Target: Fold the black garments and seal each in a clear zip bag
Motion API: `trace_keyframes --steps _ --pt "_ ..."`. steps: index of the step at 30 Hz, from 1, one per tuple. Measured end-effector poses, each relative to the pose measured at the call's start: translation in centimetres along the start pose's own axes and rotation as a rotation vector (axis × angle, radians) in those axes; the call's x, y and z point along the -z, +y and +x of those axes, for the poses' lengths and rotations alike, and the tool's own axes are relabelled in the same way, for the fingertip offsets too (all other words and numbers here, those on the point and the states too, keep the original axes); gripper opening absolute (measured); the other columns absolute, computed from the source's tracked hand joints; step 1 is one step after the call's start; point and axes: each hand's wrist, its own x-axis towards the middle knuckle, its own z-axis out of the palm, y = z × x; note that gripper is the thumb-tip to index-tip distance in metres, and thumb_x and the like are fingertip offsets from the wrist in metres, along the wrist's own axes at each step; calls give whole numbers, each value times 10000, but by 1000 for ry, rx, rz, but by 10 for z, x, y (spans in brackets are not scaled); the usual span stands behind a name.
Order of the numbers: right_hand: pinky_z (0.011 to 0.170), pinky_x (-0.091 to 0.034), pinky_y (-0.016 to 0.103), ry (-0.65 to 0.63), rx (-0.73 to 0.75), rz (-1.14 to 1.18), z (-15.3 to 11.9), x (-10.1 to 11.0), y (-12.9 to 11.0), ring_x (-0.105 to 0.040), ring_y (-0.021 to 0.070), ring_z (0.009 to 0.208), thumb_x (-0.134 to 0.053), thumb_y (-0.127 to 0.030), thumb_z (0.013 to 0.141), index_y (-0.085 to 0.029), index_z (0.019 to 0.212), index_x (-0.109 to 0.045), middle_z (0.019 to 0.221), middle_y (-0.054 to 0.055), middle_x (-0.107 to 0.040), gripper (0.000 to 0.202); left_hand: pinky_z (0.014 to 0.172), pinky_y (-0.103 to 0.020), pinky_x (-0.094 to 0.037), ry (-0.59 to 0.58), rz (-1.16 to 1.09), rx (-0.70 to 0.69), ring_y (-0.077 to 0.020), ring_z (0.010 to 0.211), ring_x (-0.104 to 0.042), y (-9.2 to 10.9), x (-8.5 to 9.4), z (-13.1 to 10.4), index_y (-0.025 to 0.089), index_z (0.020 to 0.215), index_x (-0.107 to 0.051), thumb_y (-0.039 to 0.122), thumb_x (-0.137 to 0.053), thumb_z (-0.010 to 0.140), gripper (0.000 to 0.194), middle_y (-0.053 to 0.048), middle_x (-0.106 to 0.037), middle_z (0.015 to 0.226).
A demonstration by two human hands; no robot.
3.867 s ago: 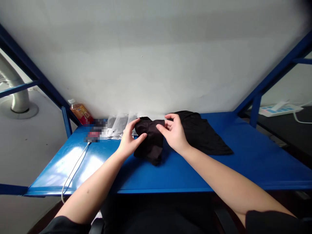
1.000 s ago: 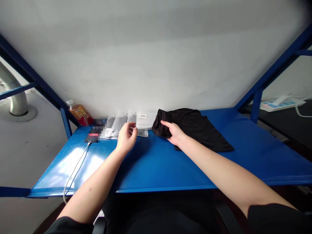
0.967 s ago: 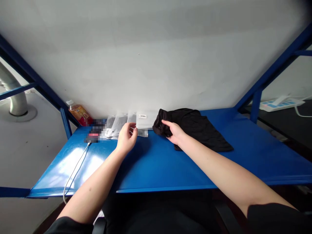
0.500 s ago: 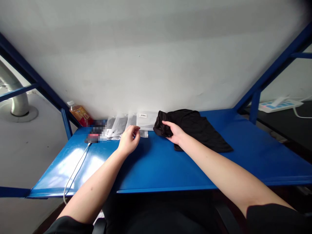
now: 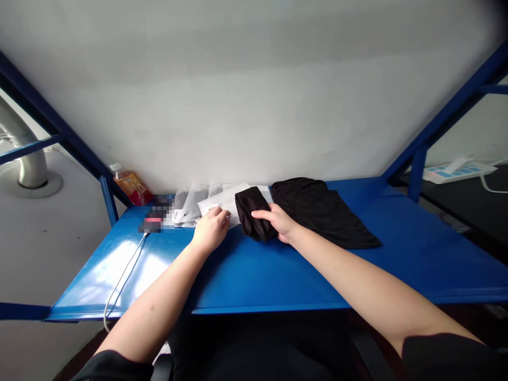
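My right hand (image 5: 280, 222) is closed around a folded bundle of black cloth (image 5: 254, 209), its thumb lying across the front. My left hand (image 5: 212, 228) pinches the near edge of a translucent plastic bag (image 5: 224, 200) with a white label, and the bag is tilted up from the table. The black bundle partly covers the bag's right end; whether any cloth is inside it I cannot tell. Behind and right of my right hand, a larger black garment (image 5: 321, 214) lies spread flat.
More translucent bags (image 5: 189, 203) overlap in a row along the wall on the blue table (image 5: 254, 280). At the left stand a drink bottle (image 5: 132, 184) and a blurred-out device with a white cable (image 5: 126, 275). Blue frame bars (image 5: 448, 106) rise at both sides.
My right hand has brought the black bundle left and nearer to me, turning it. My left hand has taken the labelled bag's edge and pulled it toward me at a slant.
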Motion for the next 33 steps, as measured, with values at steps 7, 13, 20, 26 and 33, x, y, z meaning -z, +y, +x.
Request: trace_keyframes --steps 7,13,20,26,33 --pt "1037 -494 439 -356 56 -160 -4 0 3 -679 279 1125 -819 -371 750 -171 1138 -692 1137 91 -755 455 612 -260 -423 25 -395 154 -140 653 -559 10 6 2 174 711 -655 192 -564 867 182 -11 -578 731" --pt "1134 -424 446 -321 61 -324 0 0 5 -601 260 1277 -767 -285 798 -239 1334 -622 1360 63 -667 557 675 -286 -463 135 -472 263 -174 716 -604 7 8 5 169 917 -749 388 -505 971 332 -25 -634 722" --pt "1110 -449 440 -32 133 -126 -3 -19 10 -643 248 1213 -700 -320 851 -215 1229 -648 1288 88 -703 396 687 -274 -503 188 -251 47 -146 669 -601 15 2 -3 180 1270 -671 221 -540 923 373 -24 -622 761" --pt "1056 -499 406 53 186 -87 -6 -27 13 -657 239 1186 -831 -254 702 -228 1243 -593 1268 90 -706 591 691 -289 -531 46 -208 -71 -171 699 -625 31 3 -8 134 1382 -576 135 -484 887 503 -57 -644 803" --pt "986 -517 377 292 170 -74 -1 -30 26 -685 254 1105 -804 -331 701 -180 1119 -650 1152 103 -743 471 650 -300 -536 -39 -197 -116 -186 690 -640 53 7 -15 119 1453 -469 150 -483 871 584 -76 -688 844"
